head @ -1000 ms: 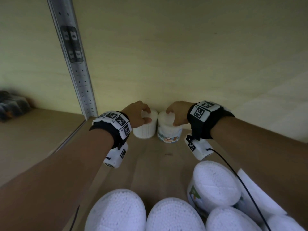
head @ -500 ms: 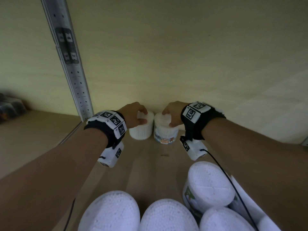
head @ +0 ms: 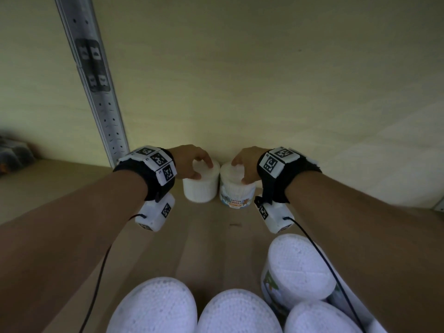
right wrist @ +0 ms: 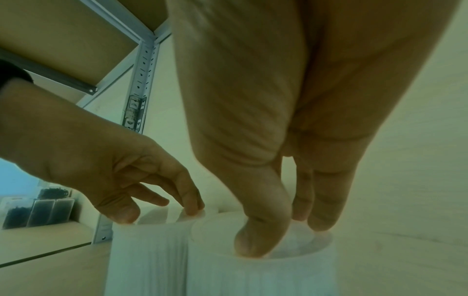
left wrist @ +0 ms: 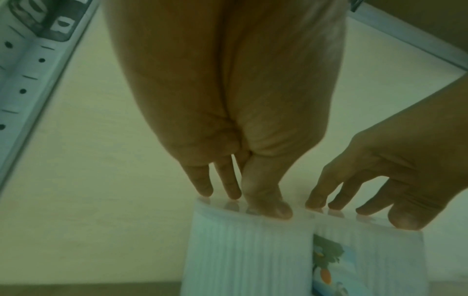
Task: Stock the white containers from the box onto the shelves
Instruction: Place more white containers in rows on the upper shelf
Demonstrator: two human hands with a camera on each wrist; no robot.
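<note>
Two white containers stand side by side at the back of the wooden shelf (head: 204, 239), against the rear wall. My left hand (head: 192, 162) reaches down over the plain left container (head: 199, 191); its fingertips sit on the lid and the thumb is at the front rim. My right hand (head: 242, 164) holds the lid of the right container (head: 236, 193), labelled "Cotton Buds", the same way. In the left wrist view the left fingertips (left wrist: 205, 192) touch the lid top. In the right wrist view the right thumb (right wrist: 253, 240) presses inside the lid rim.
Several more white containers (head: 153, 308) fill the near foreground below my arms. A perforated metal upright (head: 96, 92) rises at the left rear. Dark packages (head: 14, 152) lie on the neighbouring shelf at far left. Bare shelf board lies between the foreground containers and the two at the back.
Both hands have stayed on the lids of the same two containers. The view has shifted slightly, and the containers stay side by side at the rear wall.
</note>
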